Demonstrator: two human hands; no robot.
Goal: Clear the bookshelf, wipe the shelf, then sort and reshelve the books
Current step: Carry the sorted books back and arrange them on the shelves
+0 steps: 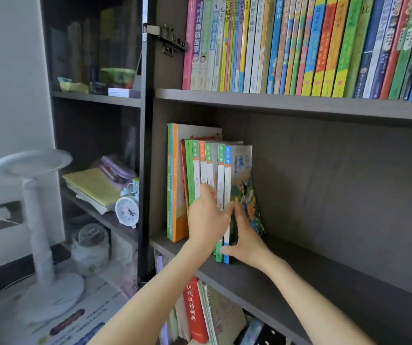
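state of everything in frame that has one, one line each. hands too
left hand, fingers pressing on the thin books' spines
right hand, gripping the rightmost thin books, thumb at spine, fingers on cover
thin books, upright, rightmost ones nearer the front edge
tall books, upright at the left end
middle shelf, books at left only
top-shelf books, upright, packed row
alarm clock, upright
red dictionary, upright, lower shelf

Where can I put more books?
The middle shelf is bare from the small books by the right hand out to the picture's right edge. The top row of books is packed tight. The side shelf with the alarm clock is crowded too.
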